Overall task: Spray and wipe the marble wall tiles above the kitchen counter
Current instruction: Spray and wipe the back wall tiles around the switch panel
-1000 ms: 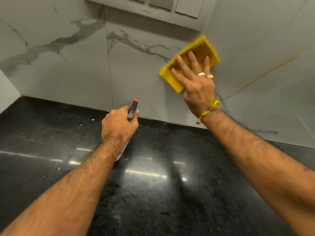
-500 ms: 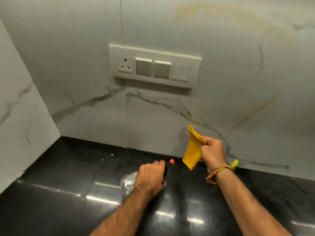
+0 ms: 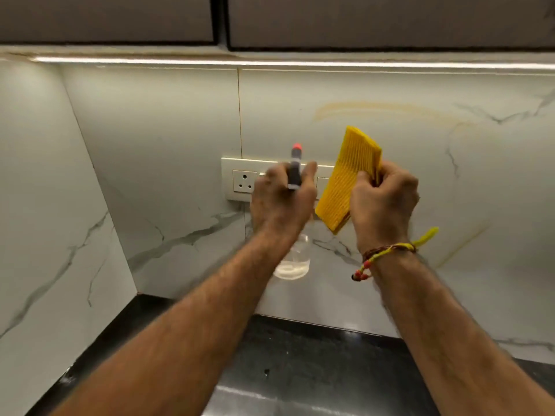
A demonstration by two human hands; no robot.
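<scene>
The left hand [image 3: 282,199] is wrapped around the neck of a clear plastic spray bottle with a grey head and orange-red nozzle [image 3: 295,166], raised in front of the white marble wall tiles with grey veins [image 3: 168,151]. The right hand [image 3: 383,202], at 3 o'clock from the bottle, pinches a folded yellow ribbed cleaning cloth [image 3: 350,178] between curled fingers and thumb.

The main risk sits directly behind the bottle — a cream switch plate with a round-pin socket [image 3: 244,181]. The nozzle points that way, so mist could wet the socket holes. Aiming toward 1 o'clock, at the yellowish-brown smear [image 3: 360,108] on the tile, looks safer.

The bottle is blurred, so its exact aim is hard to tell. The cloth is held only at one edge — it could unfold or slip onto the black polished stone counter [image 3: 315,349].
</scene>
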